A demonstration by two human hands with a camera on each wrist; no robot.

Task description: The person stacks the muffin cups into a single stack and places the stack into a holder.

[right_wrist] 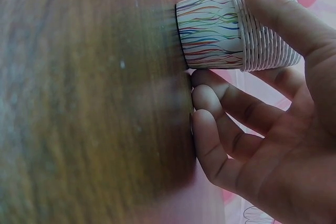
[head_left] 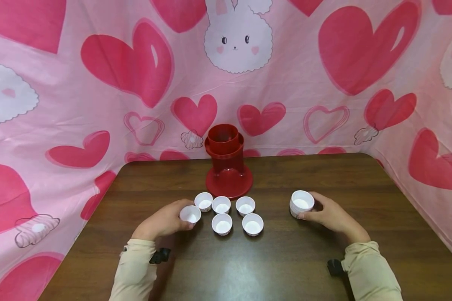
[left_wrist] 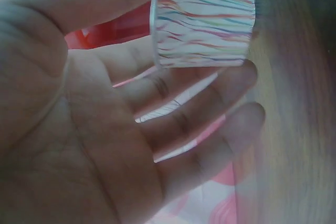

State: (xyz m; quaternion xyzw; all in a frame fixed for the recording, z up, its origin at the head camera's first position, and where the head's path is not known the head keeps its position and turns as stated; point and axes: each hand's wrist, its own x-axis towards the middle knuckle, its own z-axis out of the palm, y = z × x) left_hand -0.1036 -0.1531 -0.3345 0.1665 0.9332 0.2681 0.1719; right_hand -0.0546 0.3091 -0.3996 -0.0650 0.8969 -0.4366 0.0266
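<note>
My left hand (head_left: 170, 219) pinches one small paper baking cup (head_left: 190, 214) between thumb and fingers. Coloured wavy stripes run over that cup's side (left_wrist: 207, 22) in the left wrist view. At the right, my right hand (head_left: 329, 212) grips a stack of nested paper cups (head_left: 301, 202); several white rims show in the right wrist view, and the lowest striped cup (right_wrist: 210, 30) meets the wooden table. Between the hands several single cups stand upright, among them a back-left cup (head_left: 204, 201), a front cup (head_left: 222, 224) and a right front cup (head_left: 252, 225).
Behind the cups stands a red cylindrical holder (head_left: 226, 167) on a round base, near the back edge of the brown wooden table (head_left: 286, 259). A pink cloth (head_left: 294, 83) with hearts and rabbits hangs around the table's back and sides.
</note>
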